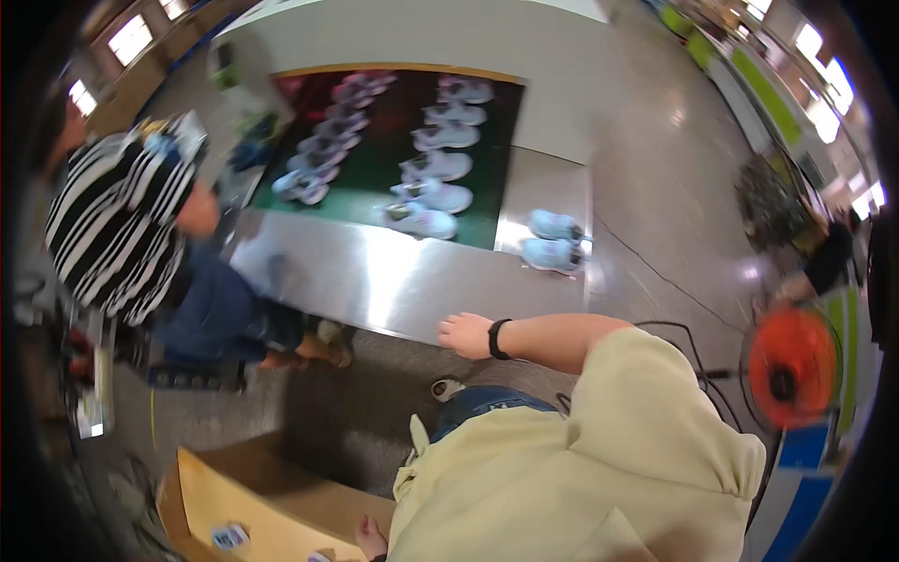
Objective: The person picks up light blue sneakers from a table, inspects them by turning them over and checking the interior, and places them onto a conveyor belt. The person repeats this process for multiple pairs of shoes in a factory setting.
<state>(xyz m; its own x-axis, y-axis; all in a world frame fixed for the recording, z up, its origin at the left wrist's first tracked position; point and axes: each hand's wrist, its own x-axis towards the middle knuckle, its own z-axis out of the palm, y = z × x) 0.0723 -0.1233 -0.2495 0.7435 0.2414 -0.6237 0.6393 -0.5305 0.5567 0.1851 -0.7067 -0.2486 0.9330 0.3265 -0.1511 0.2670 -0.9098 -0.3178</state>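
My right hand (pixel 465 335), a black band on its wrist, is at the front edge of a metal table (pixel 365 272). Its fingers are loosely spread, with nothing seen in them. Low in the view, my left hand (pixel 371 537) hangs beside an open cardboard box (pixel 234 501), partly cut off by my shirt; it looks open. In the box lies a small pale shoe (pixel 229 536), and part of another shows at the lower rim. A pair of light blue sneakers (pixel 552 253) sits on the table's right side. Several sneakers (pixel 435 194) stand in two rows on the green conveyor belt (pixel 375 187).
The belt runs under a large grey machine housing (pixel 562 84). On the left, a person in a striped top (pixel 122 225) sits near the table. At right stand an orange fan (pixel 791 365) and another person's dark sleeve (pixel 829 258). Black cables (pixel 693 351) cross the floor.
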